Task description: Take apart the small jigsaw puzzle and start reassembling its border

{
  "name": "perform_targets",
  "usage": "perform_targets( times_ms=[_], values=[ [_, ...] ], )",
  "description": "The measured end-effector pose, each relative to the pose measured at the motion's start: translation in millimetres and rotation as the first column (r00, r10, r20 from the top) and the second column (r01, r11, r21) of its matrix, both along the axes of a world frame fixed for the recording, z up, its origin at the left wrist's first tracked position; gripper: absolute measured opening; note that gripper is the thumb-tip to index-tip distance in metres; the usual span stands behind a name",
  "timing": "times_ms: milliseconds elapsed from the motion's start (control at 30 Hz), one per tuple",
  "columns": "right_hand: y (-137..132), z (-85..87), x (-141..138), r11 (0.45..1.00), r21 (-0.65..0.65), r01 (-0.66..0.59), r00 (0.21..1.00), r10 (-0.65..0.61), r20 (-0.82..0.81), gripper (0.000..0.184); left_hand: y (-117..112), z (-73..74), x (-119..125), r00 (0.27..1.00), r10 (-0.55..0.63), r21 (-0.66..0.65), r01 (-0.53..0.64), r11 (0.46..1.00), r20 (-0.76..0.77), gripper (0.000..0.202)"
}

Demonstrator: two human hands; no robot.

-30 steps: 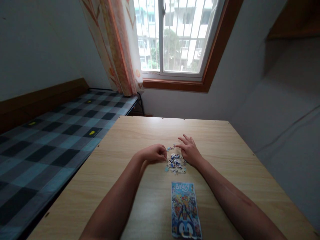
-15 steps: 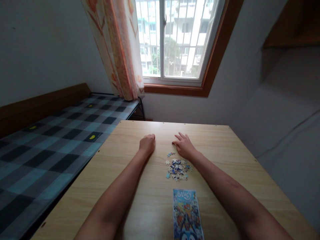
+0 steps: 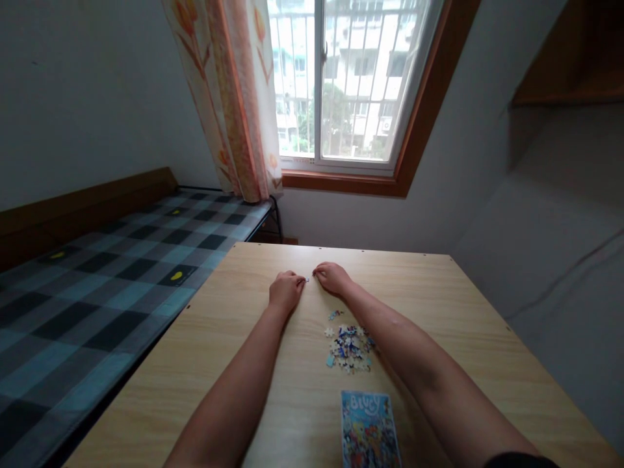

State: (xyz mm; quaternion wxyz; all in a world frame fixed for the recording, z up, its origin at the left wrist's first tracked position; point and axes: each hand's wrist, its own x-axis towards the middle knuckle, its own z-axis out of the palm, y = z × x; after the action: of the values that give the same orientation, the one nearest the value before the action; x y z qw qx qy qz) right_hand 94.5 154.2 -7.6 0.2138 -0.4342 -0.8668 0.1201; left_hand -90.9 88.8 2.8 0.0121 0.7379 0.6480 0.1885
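Toward the far side of the table, my left hand (image 3: 285, 291) is closed in a pinch on a small pale puzzle piece (image 3: 307, 279). Just to its right, my right hand (image 3: 333, 278) is also pinched, with a small dark puzzle piece (image 3: 314, 273) at its fingertips. The two hands are close together but do not touch. A loose pile of puzzle pieces (image 3: 350, 348) lies nearer to me, partly behind my right forearm. Between the pile and my right hand is a short cluster of pieces (image 3: 335, 314).
A colourful box marked "Bluey" (image 3: 368, 426) lies at the near side of the wooden table (image 3: 273, 403). A bed with a checked cover (image 3: 121, 273) stands along the left. Behind the table are a curtain (image 3: 229, 97) and a barred window (image 3: 355, 91).
My right hand has moved left toward my left hand, its spread fingers drawing into a pinch. The puzzle piece in my left hand now shows. The view has tilted slightly upward.
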Motion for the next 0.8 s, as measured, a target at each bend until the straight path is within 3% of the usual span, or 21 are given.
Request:
perform_targets(
  times_ms=[167, 300, 567, 667, 800],
  values=[
    [8.2, -2.4, 0.8, 0.999, 0.013, 0.036, 0.999, -0.035, -0.033, 0.024, 18.7, -2.7, -1.3, 0.998, 0.055, 0.002, -0.055, 0.998, -0.032, 0.033],
    [8.9, -7.2, -1.0, 0.997, 0.034, 0.062, 0.997, -0.060, -0.055, 0.025, 35.7, -1.3, -8.3, 0.999, 0.008, -0.007, -0.008, 1.000, -0.047, 0.032],
    [11.1, -13.6, -7.8, 0.986, 0.061, 0.153, 0.986, -0.148, -0.081, 0.027, 39.2, -8.6, -14.7, 1.000, 0.010, 0.077, -0.010, 0.997, -0.001, 0.032],
    [8.6, -14.2, -7.6, 0.985, 0.067, 0.156, 0.985, -0.151, -0.078, 0.027, 42.8, -11.8, -15.5, 0.997, -0.073, 0.128, 0.071, 0.989, 0.011, 0.034],
    [4.5, -13.5, -7.1, 0.986, 0.078, 0.148, 0.988, -0.144, -0.062, 0.026, 46.3, -13.5, -13.7, 0.984, -0.178, 0.078, 0.178, 0.981, -0.002, 0.031]
  ],
)
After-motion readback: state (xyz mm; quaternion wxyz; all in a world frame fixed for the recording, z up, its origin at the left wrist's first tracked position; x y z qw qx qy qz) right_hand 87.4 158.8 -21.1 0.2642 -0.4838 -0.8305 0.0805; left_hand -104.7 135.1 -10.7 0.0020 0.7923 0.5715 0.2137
